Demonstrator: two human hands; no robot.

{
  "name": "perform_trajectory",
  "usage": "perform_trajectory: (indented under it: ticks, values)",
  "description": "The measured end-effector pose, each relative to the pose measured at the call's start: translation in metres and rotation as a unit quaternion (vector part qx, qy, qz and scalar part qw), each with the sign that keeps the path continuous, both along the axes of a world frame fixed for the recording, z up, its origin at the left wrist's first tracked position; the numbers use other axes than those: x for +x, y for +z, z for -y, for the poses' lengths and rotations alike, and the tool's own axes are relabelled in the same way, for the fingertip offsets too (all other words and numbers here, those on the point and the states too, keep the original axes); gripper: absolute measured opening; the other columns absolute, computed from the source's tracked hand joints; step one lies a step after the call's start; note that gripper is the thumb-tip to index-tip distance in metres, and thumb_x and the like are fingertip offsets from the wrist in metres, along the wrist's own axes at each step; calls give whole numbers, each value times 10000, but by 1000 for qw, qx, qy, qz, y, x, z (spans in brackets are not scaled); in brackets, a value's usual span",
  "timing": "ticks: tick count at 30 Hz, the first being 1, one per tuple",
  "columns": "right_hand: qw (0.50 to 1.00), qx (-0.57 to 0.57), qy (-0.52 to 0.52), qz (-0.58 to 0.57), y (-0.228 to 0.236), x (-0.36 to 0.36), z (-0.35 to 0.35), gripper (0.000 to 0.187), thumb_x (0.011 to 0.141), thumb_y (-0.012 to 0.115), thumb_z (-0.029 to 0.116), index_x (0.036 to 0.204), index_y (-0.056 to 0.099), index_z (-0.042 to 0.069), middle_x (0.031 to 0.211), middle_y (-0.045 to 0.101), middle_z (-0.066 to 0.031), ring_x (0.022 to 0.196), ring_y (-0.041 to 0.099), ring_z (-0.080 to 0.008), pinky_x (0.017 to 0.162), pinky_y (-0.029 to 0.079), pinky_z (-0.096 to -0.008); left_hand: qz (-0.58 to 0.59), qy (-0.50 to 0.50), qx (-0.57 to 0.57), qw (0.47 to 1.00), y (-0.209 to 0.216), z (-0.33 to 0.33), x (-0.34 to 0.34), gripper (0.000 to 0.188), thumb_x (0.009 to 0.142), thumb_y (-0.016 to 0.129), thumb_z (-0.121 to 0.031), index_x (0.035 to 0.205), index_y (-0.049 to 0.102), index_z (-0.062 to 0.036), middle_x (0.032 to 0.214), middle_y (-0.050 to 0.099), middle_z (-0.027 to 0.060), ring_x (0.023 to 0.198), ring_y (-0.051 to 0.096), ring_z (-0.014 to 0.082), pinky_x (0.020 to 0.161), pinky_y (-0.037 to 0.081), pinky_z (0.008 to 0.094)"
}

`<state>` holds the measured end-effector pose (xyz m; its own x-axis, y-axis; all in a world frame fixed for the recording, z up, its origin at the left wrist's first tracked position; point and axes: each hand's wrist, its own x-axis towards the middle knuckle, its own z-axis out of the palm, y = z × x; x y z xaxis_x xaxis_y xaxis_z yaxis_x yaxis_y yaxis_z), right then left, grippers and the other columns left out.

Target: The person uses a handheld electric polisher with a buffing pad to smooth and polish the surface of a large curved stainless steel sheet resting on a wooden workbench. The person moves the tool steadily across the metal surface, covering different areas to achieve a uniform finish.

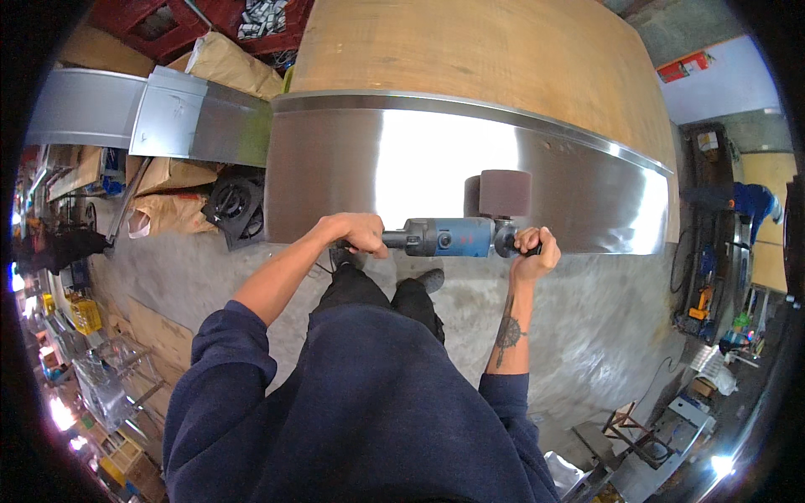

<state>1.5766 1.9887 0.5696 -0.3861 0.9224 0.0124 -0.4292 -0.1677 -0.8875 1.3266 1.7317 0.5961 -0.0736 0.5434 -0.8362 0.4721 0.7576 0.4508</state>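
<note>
Across my body I hold a blue and black drum sander (453, 238), a power tool with a wide brown abrasive drum (506, 194) at its right end. My left hand (356, 232) is wrapped round its rear grip. The fingers of my right hand (537, 250) close on the dark side handle by the drum. The drum lies over a shiny stainless steel sheet (327, 168), close to its near edge; whether it touches the metal I cannot tell. Bright light reflects off the sheet's middle and right end.
A wooden board (486, 50) extends beyond the sheet's raised far edge. At left are another metal panel (201, 117), brown paper bags (172, 215) and black round parts (235, 205). A person in blue (755, 204) is far right. Metal frames (641, 436) stand lower right on the concrete floor (587, 335).
</note>
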Motion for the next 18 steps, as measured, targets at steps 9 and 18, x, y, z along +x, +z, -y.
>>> perform_trajectory:
  ticks: [9, 18]
  values:
    - [999, 34, 21, 21, 37, -56, 106, 427, 1019, 486, 143, 604, 489, 45, 570, 499, -100, 527, 435, -195, 555, 394, -370, -8, -27, -15, 999, 30, 102, -58, 350, 722, 746, -300, 610, 617, 5, 574, 605, 91, 489, 539, 221, 490, 402, 423]
    - [996, 27, 67, 43, 70, -110, 215, 426, 1040, 473, 124, 628, 494, 15, 596, 505, -96, 544, 449, -187, 554, 415, -356, 1, 22, -22, 1000, 68, 209, -106, 298, 760, 740, -284, 764, 658, 2, 648, 630, 89, 553, 579, 198, 511, 430, 389]
